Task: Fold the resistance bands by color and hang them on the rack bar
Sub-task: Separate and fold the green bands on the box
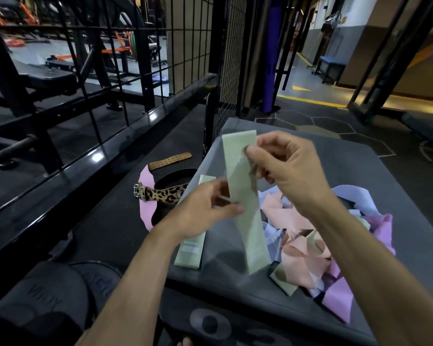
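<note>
Both forearms reach over the desk [235,151], with my left hand [205,208] pinching the green band [245,203] midway and my right hand [285,166] pinching near its top. It hangs lengthwise above the pile of bands [308,236], so I'd guess folding means bringing the top end down.

Pale green band [245,203], leopard-print belt [160,194], perhaps peach and lilac pile [308,236].

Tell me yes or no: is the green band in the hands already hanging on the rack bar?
No: the green resistance band is held up between the left hand and right hand, above the grey padded surface.
</note>
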### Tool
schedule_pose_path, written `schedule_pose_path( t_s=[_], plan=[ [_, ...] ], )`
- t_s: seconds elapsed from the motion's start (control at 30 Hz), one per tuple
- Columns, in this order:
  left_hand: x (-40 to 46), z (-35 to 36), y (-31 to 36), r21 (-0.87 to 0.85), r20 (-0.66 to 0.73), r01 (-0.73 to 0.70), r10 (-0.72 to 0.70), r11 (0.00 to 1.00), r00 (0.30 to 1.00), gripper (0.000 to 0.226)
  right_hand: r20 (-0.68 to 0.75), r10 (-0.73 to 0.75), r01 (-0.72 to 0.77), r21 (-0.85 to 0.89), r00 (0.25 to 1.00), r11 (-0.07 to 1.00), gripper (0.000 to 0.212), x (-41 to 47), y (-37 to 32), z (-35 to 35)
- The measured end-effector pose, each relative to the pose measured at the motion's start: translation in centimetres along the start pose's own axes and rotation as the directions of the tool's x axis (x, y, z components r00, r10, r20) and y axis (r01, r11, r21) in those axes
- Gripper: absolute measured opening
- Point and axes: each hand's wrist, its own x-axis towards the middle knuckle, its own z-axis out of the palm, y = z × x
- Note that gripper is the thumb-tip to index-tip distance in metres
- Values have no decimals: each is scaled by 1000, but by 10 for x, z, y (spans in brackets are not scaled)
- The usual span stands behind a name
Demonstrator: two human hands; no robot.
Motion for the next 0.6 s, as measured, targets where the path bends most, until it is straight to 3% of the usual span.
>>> schedule_pose_path(
  t_s=[0.13, 0.3, 0.43, 0.6],
  plan=[
    [-1, 3, -14, 150, 148, 200, -222, 968, 964, 23, -119, 12, -7, 37, 993, 999, 3, 8, -5, -3],
    [-5, -5, -19, 190, 47, 336, -350, 923, 936, 4, -222, 69, -50, 87, 973, 995, 5, 21, 4, -3],
    [-9, -16, -25, 176, -49, 437, -436, 882, 899, 30, -270, 148, -127, 94, 952, 987, 4, 41, 22, -1],
    [-9, -23, -30, 161, 12, 566, -575, 808, 818, 24, -246, 271, -254, 99, 930, 962, 11, 70, 64, 11]
  ],
)
